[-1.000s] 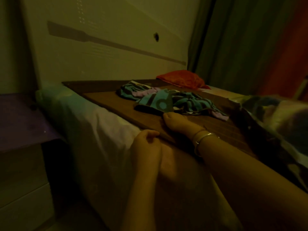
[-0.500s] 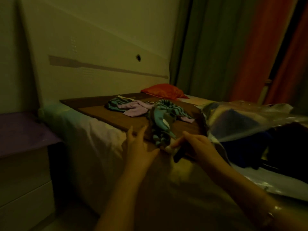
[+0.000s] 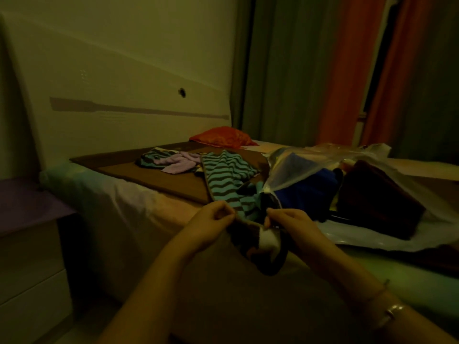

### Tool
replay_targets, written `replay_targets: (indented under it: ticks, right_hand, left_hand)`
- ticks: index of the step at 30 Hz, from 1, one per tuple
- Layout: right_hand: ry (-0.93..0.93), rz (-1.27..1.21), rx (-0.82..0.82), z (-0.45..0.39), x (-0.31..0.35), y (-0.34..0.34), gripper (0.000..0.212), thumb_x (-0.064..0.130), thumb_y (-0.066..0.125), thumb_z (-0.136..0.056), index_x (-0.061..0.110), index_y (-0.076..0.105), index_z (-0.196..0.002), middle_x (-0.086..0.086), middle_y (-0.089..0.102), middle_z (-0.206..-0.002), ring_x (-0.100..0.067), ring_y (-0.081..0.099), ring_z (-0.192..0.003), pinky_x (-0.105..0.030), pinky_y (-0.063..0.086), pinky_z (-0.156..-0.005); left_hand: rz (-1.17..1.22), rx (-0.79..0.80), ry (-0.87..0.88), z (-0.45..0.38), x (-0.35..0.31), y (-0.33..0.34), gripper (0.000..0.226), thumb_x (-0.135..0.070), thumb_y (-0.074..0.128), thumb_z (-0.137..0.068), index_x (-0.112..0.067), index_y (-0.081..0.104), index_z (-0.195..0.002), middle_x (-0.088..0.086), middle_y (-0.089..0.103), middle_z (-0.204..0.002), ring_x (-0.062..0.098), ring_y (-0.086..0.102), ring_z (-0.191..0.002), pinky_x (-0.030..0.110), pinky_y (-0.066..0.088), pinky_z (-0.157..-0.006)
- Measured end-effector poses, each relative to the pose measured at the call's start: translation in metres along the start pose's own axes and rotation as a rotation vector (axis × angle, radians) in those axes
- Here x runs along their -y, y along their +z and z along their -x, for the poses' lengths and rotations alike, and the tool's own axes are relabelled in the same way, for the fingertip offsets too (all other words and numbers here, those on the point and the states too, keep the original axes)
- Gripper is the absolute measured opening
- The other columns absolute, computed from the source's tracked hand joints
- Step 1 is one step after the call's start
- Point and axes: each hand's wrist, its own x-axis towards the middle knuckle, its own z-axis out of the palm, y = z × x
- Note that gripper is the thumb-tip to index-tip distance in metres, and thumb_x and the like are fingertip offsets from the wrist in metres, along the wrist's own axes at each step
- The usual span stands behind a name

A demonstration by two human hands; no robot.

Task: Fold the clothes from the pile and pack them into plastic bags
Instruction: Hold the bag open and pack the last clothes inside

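Both hands, left hand (image 3: 211, 223) and right hand (image 3: 289, 225), pinch a striped garment (image 3: 224, 181) at the bed's (image 3: 139, 202) near edge. A plastic bag (image 3: 372, 194) of clothes lies just beside it.

A teal-and-brown striped garment (image 3: 224, 181) is stretched taut away from the grip, its near hem pinched between the left hand (image 3: 211, 225) and the right hand (image 3: 288, 225). Beyond it a crumpled pile (image 3: 171, 162) is seen — to the right, a clear plastic bag (image 3: 352, 175) holding folded clothes.

Left grip (image 3: 215, 220) and right grip (image 3: 288, 224) both curled closed, forearms extended forward.
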Motion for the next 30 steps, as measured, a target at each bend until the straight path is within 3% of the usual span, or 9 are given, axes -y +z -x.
replay_targets:
  ticks: [2, 6, 11, 14, 19, 22, 24, 27, 30]
  right_hand:
    - [0.015, 0.045, 0.015, -0.004, -0.001, 0.004, 0.042, 0.026, 0.047, -0.098, 0.010, 0.064, -0.063, -0.003, 0.056, -0.064, -0.012, 0.052, -0.058, -0.021, 0.041, -0.056]
    - [0.076, -0.010, 0.141, -0.008, 0.003, 0.012, 0.038, 0.025, 0.048, -0.098, 0.008, 0.062, -0.068, 0.004, 0.054, -0.050, -0.005, 0.048, -0.043, -0.015, 0.038, -0.044]
    - [-0.005, 0.120, 0.066, -0.016, 0.003, 0.020, 0.035, 0.022, 0.049, -0.098, 0.007, 0.064, -0.070, 0.002, 0.058, -0.057, -0.008, 0.054, -0.054, -0.016, 0.045, -0.051]
    - [-0.115, 0.338, -0.112, -0.028, -0.009, 0.021, 0.015, 0.020, 0.053, -0.095, 0.011, 0.061, -0.086, -0.003, 0.062, -0.084, -0.012, 0.060, -0.075, -0.018, 0.051, -0.063]
    - [-0.199, 0.891, -0.278, -0.042, -0.038, 0.015, 0.043, 0.033, 0.055, -0.093, 0.018, 0.044, -0.131, -0.008, 0.038, -0.138, -0.027, 0.036, -0.126, -0.037, 0.037, -0.101]
    - [-0.164, 1.096, -0.238, -0.045, -0.047, 0.019, 0.069, 0.039, 0.052, -0.093, 0.021, 0.017, -0.150, -0.013, 0.022, -0.153, -0.034, 0.025, -0.138, -0.043, 0.028, -0.110]
    - [-0.109, 1.168, -0.217, -0.049, -0.050, 0.021, 0.073, 0.039, 0.049, -0.095, 0.021, 0.008, -0.152, -0.015, 0.020, -0.155, -0.036, 0.022, -0.139, -0.045, 0.024, -0.112]
    - [-0.058, 1.356, -0.245, -0.052, -0.050, 0.019, 0.062, 0.029, 0.051, -0.095, 0.012, 0.022, -0.148, -0.018, 0.032, -0.147, -0.035, 0.034, -0.133, -0.042, 0.030, -0.109]
    - [-0.096, 1.286, -0.138, -0.047, -0.042, 0.013, 0.042, 0.022, 0.054, -0.093, 0.009, 0.044, -0.131, -0.015, 0.046, -0.134, -0.030, 0.048, -0.119, -0.034, 0.041, -0.096]
  left_hand:
    - [0.147, -0.093, -0.208, -0.007, 0.005, 0.003, 0.018, -0.032, 0.052, -0.096, -0.017, 0.053, -0.108, 0.004, 0.059, -0.116, 0.022, 0.059, -0.104, 0.032, 0.049, -0.075]
    - [0.579, -0.038, -0.496, -0.021, 0.013, 0.010, 0.092, -0.055, 0.081, -0.060, -0.020, 0.039, -0.134, 0.009, 0.054, -0.127, 0.032, 0.061, -0.104, 0.046, 0.058, -0.072]
    - [0.680, 0.008, -0.517, -0.027, 0.012, 0.019, 0.031, 0.002, 0.057, -0.089, 0.001, 0.056, -0.120, 0.017, 0.064, -0.111, 0.028, 0.065, -0.094, 0.035, 0.056, -0.071]
    - [0.531, 0.089, -0.465, -0.026, 0.012, 0.011, 0.037, 0.009, 0.044, -0.090, -0.003, 0.057, -0.122, 0.017, 0.064, -0.111, 0.029, 0.063, -0.095, 0.034, 0.055, -0.073]
    - [0.208, 0.198, -0.419, -0.014, 0.013, -0.012, 0.035, 0.003, 0.049, -0.091, -0.017, 0.056, -0.119, 0.013, 0.060, -0.108, 0.025, 0.059, -0.092, 0.032, 0.053, -0.074]
    - [0.172, 0.298, -0.500, -0.003, 0.015, -0.016, 0.022, -0.003, 0.048, -0.094, -0.020, 0.061, -0.097, 0.008, 0.060, -0.091, 0.018, 0.057, -0.079, 0.031, 0.049, -0.073]
    - [0.216, 0.293, -0.504, -0.003, 0.018, -0.017, 0.017, -0.009, 0.054, -0.092, -0.020, 0.062, -0.103, 0.006, 0.062, -0.105, 0.021, 0.060, -0.096, 0.036, 0.051, -0.087]
    - [0.367, 0.188, -0.490, -0.010, 0.022, -0.013, 0.037, -0.027, 0.067, -0.087, -0.017, 0.060, -0.121, 0.009, 0.063, -0.120, 0.026, 0.057, -0.113, 0.040, 0.048, -0.100]
    - [0.482, 0.113, -0.471, -0.016, 0.021, -0.007, 0.049, -0.045, 0.067, -0.083, -0.018, 0.059, -0.123, 0.006, 0.063, -0.120, 0.025, 0.058, -0.111, 0.037, 0.052, -0.087]
